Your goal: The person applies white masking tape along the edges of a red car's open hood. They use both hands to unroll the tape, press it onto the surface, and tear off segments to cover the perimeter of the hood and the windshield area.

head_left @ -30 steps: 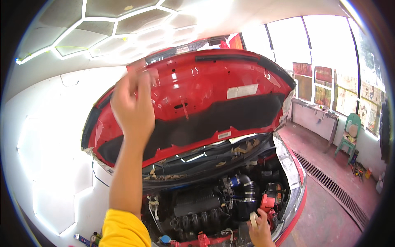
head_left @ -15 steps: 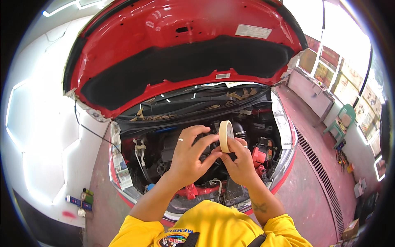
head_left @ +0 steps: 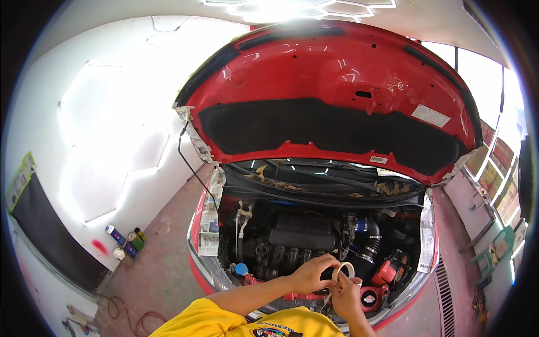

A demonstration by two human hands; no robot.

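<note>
Plainly, the tape roll (head_left: pixel 336 274) looks cream.

Head-worn fisheye, looking down from above, hands (head_left: pixel 311 274) near

From my end I see a pink-stained concrete floor (head_left: pixel 168 238), the red car (head_left: pixel 303 238) standing on it ahead of the left hand (head_left: pixel 312 274) and right hand (head_left: pixel 345 297). Well left of both, I make out blue and green containers (head_left: pixel 133 242) and, lower, a looped red hose (head_left: pixel 144 315). Off to their right, a slotted drain grate (head_left: pixel 444 297) is set in, with a green chair (head_left: pixel 495 253) beyond.
</note>
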